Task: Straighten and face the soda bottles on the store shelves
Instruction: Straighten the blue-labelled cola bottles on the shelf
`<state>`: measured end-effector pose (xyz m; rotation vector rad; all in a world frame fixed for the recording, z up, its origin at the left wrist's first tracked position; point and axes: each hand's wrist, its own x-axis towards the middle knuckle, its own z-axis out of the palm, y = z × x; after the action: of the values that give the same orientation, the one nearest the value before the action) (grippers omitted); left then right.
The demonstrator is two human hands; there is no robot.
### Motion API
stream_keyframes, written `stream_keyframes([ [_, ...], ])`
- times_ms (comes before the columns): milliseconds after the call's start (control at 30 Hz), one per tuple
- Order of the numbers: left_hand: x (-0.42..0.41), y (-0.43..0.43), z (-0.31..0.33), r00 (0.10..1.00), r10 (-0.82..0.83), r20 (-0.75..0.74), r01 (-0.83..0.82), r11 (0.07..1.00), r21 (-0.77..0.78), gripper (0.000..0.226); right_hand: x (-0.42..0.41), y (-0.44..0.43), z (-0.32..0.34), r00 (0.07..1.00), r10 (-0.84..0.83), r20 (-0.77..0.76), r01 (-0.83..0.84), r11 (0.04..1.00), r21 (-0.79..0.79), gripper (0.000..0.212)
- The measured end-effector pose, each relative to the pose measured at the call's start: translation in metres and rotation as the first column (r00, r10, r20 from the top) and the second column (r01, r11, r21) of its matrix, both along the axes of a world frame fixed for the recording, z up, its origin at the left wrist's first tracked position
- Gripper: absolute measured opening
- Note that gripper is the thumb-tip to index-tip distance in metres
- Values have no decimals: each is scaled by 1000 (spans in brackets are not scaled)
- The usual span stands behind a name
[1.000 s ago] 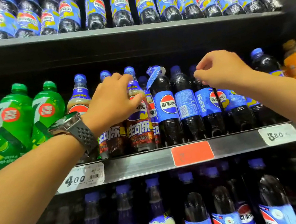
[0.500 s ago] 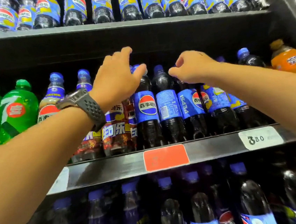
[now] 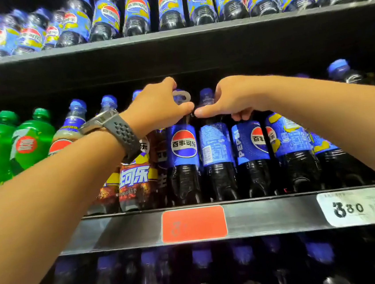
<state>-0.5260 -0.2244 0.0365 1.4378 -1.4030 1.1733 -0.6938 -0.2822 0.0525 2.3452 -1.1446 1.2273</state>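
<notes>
Landmark: red shelf tag [image 3: 193, 224], stuck on the front rail [image 3: 270, 216] of the middle shelf; its print is too faint to read.
Front-facing Pepsi bottle [image 3: 183, 147]: upright directly above the red shelf tag, round logo square to the aisle, a pale ring tag [image 3: 181, 96] at its cap.
Left hand [image 3: 155, 106]: above the red shelf tag and slightly left, clamped on the neck of the front-facing Pepsi bottle, thumb in front, fingers curled over the top.
Back-label Pepsi bottle [image 3: 216, 145]: upright above the right end of the red shelf tag, just beside the front-facing one, small print facing out, blue cap showing.
Right hand [image 3: 230, 100]: above and right of the red shelf tag, thumb laid across the neck of the back-label Pepsi bottle and pinching it, other fingers curled under the palm.
Sideways Pepsi bottle [image 3: 250, 142]: one place further right, logo half facing away, top hidden behind the right hand.
Wristwatch [image 3: 108, 124]: on the left wrist, up and left of the red shelf tag.
Brown-labelled cola bottles [image 3: 137, 177]: above-left of the red shelf tag, partly behind the left forearm.
7-Up bottles [image 3: 31, 144]: far left of the red shelf tag, same shelf.
White price tag [image 3: 357, 207]: far right of the red shelf tag on the same rail, reading 380.
Upper-shelf Pepsi bottles [image 3: 138, 10]: high above the red shelf tag, blurred toward the left.
Lower-shelf bottles [image 3: 241, 263]: below the red shelf tag, dark and blurred.
</notes>
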Motion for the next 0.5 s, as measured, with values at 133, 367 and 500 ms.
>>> stream_keyframes([
  [133,2,8,8,999,-30,-14,30,998,50,64,-4,-1,5,981,184,62,-191,973,133,50],
  [367,4,12,4,999,-52,12,51,997,63,51,-8,-1,3,891,412,190,-453,831,323,28],
  [500,2,10,1,997,-55,61,50,995,82,53,7,-1,-2,951,283,124,-304,928,215,48],
])
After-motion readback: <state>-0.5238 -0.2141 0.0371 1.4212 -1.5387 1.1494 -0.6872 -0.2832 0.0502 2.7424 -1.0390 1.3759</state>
